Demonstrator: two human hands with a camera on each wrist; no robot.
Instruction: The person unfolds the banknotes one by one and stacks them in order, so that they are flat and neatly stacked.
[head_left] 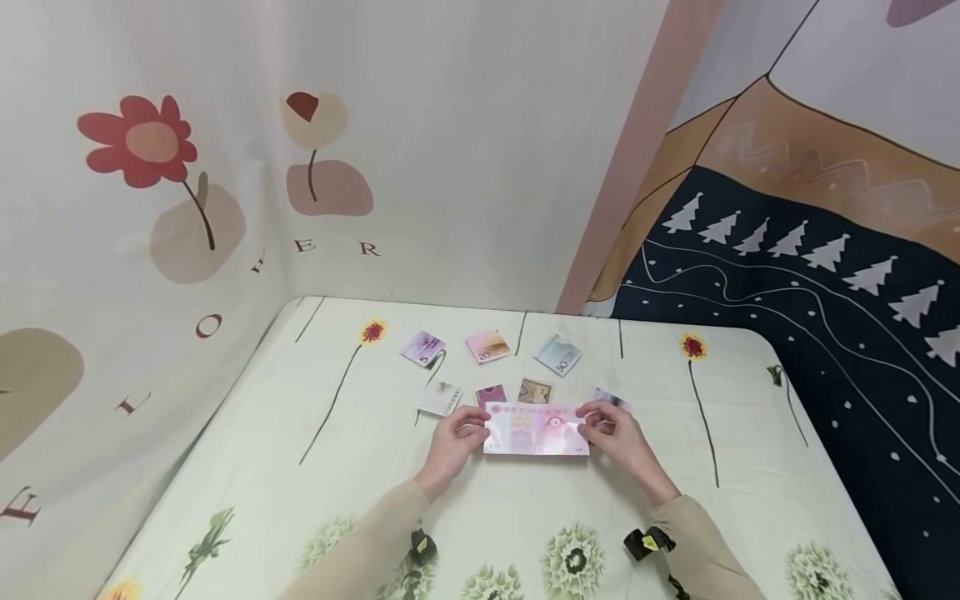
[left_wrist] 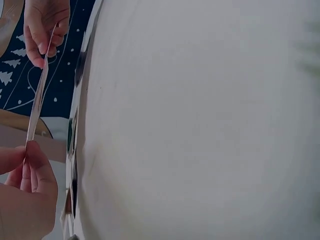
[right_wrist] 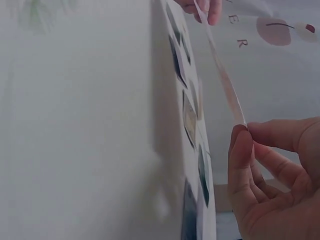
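Holding pink banknote
Ends are pinched by left hand and right hand fingertips; folded banknotes are laid beyond it.

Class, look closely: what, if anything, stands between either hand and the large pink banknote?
Nothing visible does: the left hand and right hand each pinch one end of the pink banknote directly, raised off the table. The smaller notes lie beyond it, not between.
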